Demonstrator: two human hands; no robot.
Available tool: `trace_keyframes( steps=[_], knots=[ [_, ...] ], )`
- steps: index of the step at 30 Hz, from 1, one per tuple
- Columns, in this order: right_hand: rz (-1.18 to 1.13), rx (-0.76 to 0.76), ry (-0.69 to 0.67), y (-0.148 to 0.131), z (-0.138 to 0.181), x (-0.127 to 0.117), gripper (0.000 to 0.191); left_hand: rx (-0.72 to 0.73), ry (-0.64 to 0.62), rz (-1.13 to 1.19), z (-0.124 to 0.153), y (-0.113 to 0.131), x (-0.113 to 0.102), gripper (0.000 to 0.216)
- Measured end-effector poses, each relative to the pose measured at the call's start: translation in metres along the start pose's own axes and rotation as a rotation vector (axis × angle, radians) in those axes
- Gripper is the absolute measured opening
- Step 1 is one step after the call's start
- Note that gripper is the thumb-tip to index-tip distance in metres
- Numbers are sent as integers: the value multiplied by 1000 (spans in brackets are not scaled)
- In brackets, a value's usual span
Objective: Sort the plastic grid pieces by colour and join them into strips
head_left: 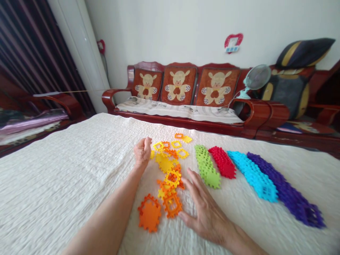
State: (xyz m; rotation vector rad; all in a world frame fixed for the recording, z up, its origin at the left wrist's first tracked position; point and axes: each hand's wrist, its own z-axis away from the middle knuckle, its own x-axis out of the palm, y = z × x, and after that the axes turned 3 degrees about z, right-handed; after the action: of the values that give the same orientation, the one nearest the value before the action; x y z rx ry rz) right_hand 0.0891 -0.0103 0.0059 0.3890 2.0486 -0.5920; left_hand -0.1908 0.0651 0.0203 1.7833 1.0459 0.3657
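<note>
My left hand [142,152] is closed at the left side of a loose pile of toothed plastic building tiles. A yellow interlocking tile [152,154] pokes out from its fingers, mostly hidden by them. My right hand [203,209] has its fingers spread at the pile's right side, close to an orange frame tile [172,205] and a yellow frame tile [173,178], with nothing in its grasp. Mixed yellow and orange tiles overlap up the middle, among them a solid yellow one [165,163]. Nearer me, a solid orange tile [149,215] lies on an orange frame.
Right of the pile lie overlapping rows of green tiles [207,164], red tiles [223,162], light blue tiles [253,175] and purple tiles [287,191]. All rest on a white quilted cover [79,184]. Beyond stands a wooden sofa [170,119] with bear cushions and a fan [257,78].
</note>
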Motion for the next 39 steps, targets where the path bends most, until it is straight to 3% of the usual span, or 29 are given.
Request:
trace_keyframes(
  steps=[6, 10, 14, 17, 20, 27, 31, 34, 39],
  knots=[
    [8, 74, 27, 3, -26, 28, 83, -56, -203, -343, -10, -19, -2, 43],
    [-32, 160, -18, 2, -53, 44, 72, -91, -266, -359, -9, -19, 0, 45],
    [-106, 136, -80, -1, -74, 45, 68, -122, -288, -318, -10, -18, 0, 44],
    [-127, 108, -15, 4, -97, 40, 67, -128, -285, -278, -10, -18, 0, 45],
    [-67, 169, 48, 25, -134, 40, 56, -148, -271, -254, -10, -18, 0, 45],
    [209, 579, -121, 95, -214, 50, 58, -145, -287, -252, -9, -20, 0, 48],
    [171, 707, -243, 116, -223, 46, 67, -146, -285, -246, -10, -22, 0, 48],
    [106, 661, -310, 115, -218, 43, 57, -153, -282, -242, -9, -22, 0, 48],
    [57, 546, -291, 90, -205, 49, 45, -172, -260, -248, -8, -17, -1, 47]
  ],
)
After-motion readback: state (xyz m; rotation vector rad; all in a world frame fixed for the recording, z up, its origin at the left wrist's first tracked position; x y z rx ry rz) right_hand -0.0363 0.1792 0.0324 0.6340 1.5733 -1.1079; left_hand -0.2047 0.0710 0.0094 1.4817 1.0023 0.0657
